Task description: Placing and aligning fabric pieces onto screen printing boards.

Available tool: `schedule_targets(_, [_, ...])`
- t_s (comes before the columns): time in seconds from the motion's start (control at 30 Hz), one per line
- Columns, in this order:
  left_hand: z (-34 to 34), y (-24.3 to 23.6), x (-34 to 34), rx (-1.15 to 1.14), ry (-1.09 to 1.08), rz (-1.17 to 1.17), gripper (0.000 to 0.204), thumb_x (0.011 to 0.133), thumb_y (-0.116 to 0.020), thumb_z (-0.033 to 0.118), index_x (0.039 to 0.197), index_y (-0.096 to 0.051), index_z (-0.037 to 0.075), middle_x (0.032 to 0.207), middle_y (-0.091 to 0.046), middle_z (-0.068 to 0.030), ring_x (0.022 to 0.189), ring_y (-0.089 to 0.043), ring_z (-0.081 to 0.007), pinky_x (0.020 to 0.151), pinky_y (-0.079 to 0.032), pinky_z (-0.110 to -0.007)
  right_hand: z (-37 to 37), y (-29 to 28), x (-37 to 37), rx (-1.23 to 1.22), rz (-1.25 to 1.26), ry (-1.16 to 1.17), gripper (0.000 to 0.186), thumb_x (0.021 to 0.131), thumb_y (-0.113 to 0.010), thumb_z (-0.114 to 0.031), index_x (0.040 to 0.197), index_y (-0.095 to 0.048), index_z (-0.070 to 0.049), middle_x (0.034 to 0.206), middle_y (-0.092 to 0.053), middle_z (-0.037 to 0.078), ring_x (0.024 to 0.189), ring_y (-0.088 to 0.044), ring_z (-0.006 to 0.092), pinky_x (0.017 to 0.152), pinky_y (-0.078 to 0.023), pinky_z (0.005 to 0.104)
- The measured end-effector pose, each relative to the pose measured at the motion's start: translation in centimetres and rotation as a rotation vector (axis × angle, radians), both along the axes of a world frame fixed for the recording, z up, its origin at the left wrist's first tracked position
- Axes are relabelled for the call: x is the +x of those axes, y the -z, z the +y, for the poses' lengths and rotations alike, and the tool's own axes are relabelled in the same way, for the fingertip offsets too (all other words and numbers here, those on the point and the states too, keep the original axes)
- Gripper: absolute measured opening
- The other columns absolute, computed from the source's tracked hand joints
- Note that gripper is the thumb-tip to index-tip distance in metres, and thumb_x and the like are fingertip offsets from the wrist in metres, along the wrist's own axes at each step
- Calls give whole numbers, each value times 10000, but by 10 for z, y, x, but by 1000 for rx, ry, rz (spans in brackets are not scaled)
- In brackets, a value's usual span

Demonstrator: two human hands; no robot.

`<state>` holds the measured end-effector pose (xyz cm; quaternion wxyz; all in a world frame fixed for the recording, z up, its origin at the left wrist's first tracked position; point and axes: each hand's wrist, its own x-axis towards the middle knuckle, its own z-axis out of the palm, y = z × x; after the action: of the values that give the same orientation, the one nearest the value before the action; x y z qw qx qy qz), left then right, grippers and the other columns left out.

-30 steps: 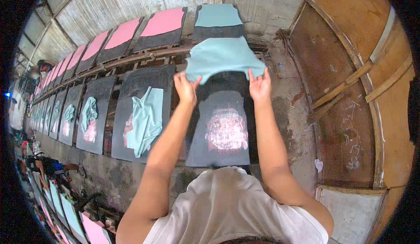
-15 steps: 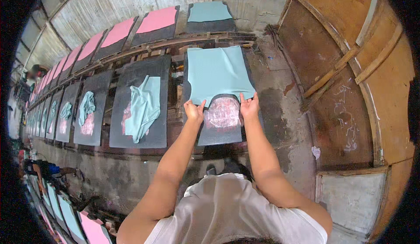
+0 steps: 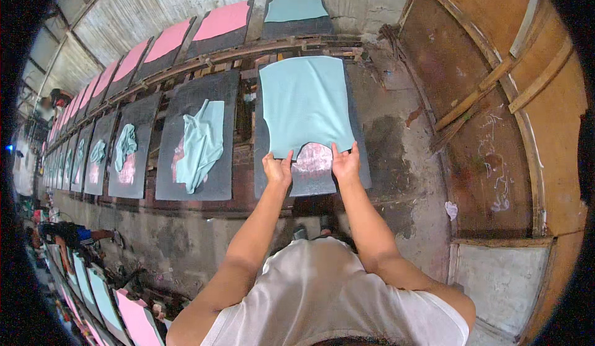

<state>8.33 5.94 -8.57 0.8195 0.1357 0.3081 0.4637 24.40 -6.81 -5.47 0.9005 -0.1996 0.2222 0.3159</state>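
A pale blue-green shirt panel (image 3: 307, 104) lies spread over a dark flat board (image 3: 356, 166) in front of me, with slight wrinkles across it. Its curved neck cutout faces me. My left hand (image 3: 277, 167) is closed on the corner left of that cutout, thumb and fingers pinching the cloth. The corner on the cutout's other side is pinched in my right hand (image 3: 346, 162). Between my hands a shiny, pinkish patch (image 3: 313, 158) shows on the board.
To the left a crumpled blue-green cloth (image 3: 201, 144) lies on another board (image 3: 167, 181), with several similar boards beyond. Pink panels (image 3: 221, 22) on boards line the far row. Wooden boarding (image 3: 465, 129) stands at right. Another person (image 3: 77, 234) is at lower left.
Both hands have drawn the panel's near edge toward me and slightly down the board. The cloth now covers more of the shiny patch and lies straighter.
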Motion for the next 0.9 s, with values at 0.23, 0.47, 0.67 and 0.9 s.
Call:
schedule_targets(0.23, [-5, -1, -19, -40, -12, 1, 210, 1020, -331, 177, 1187, -285, 57, 1302, -375, -202, 1190, -458, -366, 986, -470, -560, -16, -8, -3, -43, 43, -22, 391, 1013, -434, -282, 1308, -427, -27, 1326, -505, 133, 1245, -476, 256, 1080, -392, 485])
schedule_targets(0.47, [2, -17, -33, 5, 62, 90, 217, 1031, -325, 198, 1187, -297, 50, 1310, -390, -201, 1214, -448, -355, 1020, -443, -561, -32, -5, 10, -21, -3, -148, 315, 1005, -463, -232, 1219, -453, -1, 1284, -542, 127, 1223, -497, 262, 1091, -377, 504])
schedule_targets(0.67, [-6, -21, -32, -9, 47, 111, 220, 1025, -322, 179, 1196, -285, 46, 1322, -378, -197, 1230, -439, -351, 1036, -436, -543, -31, 1, 9, -83, -67, -223, 320, 1001, -469, -191, 1253, -435, 3, 1286, -551, 123, 1219, -511, 253, 1085, -382, 506])
schedule_targets(0.9, [-22, -45, -36, -39, 7, 191, 344, 1018, -309, 169, 1286, -318, -47, 1338, -414, -193, 1259, -439, -322, 1041, -454, -475, -46, -12, 1, -120, -12, -193, 370, 1015, -424, -218, 1328, -393, -24, 1308, -524, 138, 1236, -497, 270, 1074, -394, 522])
